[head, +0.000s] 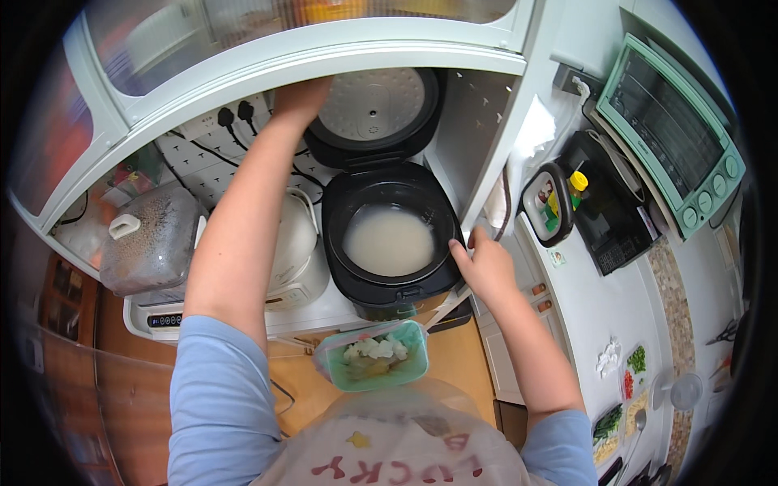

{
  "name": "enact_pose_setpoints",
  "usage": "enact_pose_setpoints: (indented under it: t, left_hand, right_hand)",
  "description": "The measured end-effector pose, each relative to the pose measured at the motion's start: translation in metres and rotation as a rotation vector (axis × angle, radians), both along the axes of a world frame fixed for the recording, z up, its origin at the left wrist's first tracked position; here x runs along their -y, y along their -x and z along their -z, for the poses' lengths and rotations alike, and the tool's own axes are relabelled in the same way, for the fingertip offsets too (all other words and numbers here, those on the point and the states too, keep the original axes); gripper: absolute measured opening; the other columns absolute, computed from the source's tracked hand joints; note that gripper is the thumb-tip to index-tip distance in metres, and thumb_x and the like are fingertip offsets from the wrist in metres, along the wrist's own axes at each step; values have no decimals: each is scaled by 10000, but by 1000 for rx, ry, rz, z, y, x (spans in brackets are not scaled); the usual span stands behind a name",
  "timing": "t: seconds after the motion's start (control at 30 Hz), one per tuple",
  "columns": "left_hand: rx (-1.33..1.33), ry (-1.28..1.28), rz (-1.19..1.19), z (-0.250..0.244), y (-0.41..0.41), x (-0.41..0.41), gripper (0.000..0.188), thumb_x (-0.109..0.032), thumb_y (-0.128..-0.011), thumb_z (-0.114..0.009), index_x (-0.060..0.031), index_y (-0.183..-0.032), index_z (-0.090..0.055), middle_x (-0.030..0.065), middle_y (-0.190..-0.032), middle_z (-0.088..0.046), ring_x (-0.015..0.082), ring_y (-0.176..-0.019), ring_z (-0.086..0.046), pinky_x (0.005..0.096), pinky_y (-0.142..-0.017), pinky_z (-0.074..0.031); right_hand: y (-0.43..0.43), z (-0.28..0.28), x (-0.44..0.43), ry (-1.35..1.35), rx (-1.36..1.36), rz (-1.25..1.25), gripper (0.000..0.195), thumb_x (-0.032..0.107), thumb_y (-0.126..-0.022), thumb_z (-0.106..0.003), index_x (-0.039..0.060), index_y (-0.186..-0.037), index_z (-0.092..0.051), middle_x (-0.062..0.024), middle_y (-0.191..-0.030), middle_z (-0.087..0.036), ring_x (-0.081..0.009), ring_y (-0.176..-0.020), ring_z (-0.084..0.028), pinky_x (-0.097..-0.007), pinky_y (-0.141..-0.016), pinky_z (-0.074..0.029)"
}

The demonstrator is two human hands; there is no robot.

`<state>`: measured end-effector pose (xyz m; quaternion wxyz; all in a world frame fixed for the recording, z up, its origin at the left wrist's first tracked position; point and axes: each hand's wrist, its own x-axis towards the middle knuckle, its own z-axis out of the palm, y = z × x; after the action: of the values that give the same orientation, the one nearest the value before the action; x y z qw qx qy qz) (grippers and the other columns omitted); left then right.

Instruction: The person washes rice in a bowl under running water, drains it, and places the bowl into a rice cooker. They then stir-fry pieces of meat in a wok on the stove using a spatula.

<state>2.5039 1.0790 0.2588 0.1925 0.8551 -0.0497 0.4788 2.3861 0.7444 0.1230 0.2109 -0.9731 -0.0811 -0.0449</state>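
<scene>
A black rice cooker [398,288] stands with its lid [372,109] raised; whitish, cloudy liquid [390,240] fills part of its inner pot. My left hand [302,100] reaches up beside the raised lid, its fingers hidden behind the cabinet frame, so its grip does not show. My right hand [480,258] is at the cooker's right edge, with the thumb near the rim; whether it holds the edge is unclear.
Left of the cooker are a white Midea cooker [298,273] and a steamer with a clear lid [155,243]. A cabinet frame [304,51] crosses above. Below hangs a green bin [377,379] with scraps. At right are a microwave [614,212], a green toaster oven [668,127] and chopped food.
</scene>
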Motion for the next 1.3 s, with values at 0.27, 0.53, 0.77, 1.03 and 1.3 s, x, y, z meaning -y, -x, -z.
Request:
enact_pose_setpoints:
  t: [0.27, 0.53, 0.77, 1.03, 1.3]
  left_hand:
    - [44, 73, 279, 54, 131, 52, 725, -516, -806, -686, -96, -1366, -497, 163, -1187, -448, 327, -1140, -420, 441, -1036, -314]
    - [-284, -251, 353, 168, 233, 124, 511, -66, -725, -684, -172, -1223, -640, 97, -1189, -532, 313, -1106, -496, 496, -986, -389]
    - [-280, -238, 351, 186, 235, 129, 502, -59, -750, -651, -147, -1244, -619, 96, -1193, -531, 313, -1103, -496, 472, -962, -408]
    - [-369, 15, 78, 152, 237, 142, 556, -248, -774, -709, 13, -1239, -552, 162, -1180, -514, 351, -1090, -470, 466, -966, -364]
    - [-407, -4, -157, 148, 230, 125, 416, -169, -800, -611, -23, -1189, -622, 147, -1115, -559, 328, -1070, -506, 428, -985, -336]
  right_hand:
    - [78, 38, 82, -401, 50, 191, 293, 272, -870, -653, 48, -827, -468, -102, -570, -519, -274, -530, -537, -387, -518, -417]
    - [108, 67, 109, -493, 53, 331, 243, 164, -882, -643, 31, -810, -452, -65, -558, -481, -159, -495, -456, -328, -484, -382]
    - [118, 78, 106, -520, 52, 336, 222, 127, -876, -641, 33, -805, -454, -56, -555, -481, -139, -492, -446, -305, -474, -372]
    - [147, 112, 151, -501, -15, 384, 203, 119, -873, -627, 34, -804, -456, -43, -583, -467, -125, -525, -424, -306, -496, -365]
    - [158, 120, 192, -446, -69, 402, 185, 101, -869, -619, 32, -814, -456, -48, -592, -474, -138, -530, -428, -314, -499, -361]
